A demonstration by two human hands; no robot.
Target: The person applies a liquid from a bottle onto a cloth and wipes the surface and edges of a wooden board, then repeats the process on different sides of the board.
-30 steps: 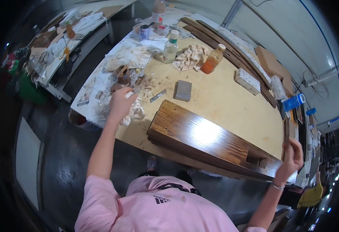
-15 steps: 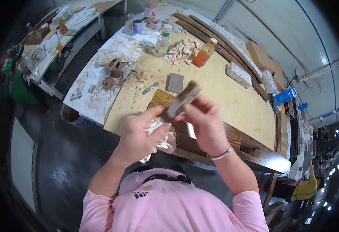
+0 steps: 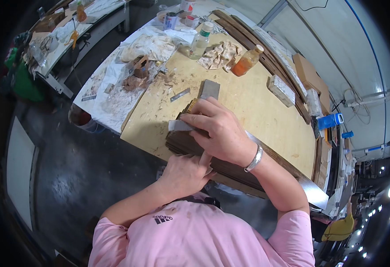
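A dark brown wooden frame [image 3: 237, 171] lies along the near edge of the table, turned so that its grooved side shows. My right hand [image 3: 221, 129] presses down on its left end, fingers curled over a pale grey strip [image 3: 180, 126] that sticks out to the left. The rest of that strip is hidden under the hand. Just below, my left hand [image 3: 186, 173] is closed against the near side of the frame, its thumb pointing up toward my right hand. A grey rectangular block [image 3: 210, 89] lies right behind my right hand, and a small metal strip [image 3: 180, 95] is to its left.
Farther back stand a clear bottle [image 3: 200, 42], a crumpled stained cloth [image 3: 221, 54] and a bottle of orange liquid [image 3: 247, 61]. A wrapped brick-shaped block [image 3: 281, 91] lies at right, near long dark boards [image 3: 266, 60]. Stained white cloths [image 3: 148, 46] cover the table's left side.
My right hand has come down from the air onto the frame with the strip. My left hand moved lower to the frame's near side; its crumpled white cloth no longer shows. The frame has turned.
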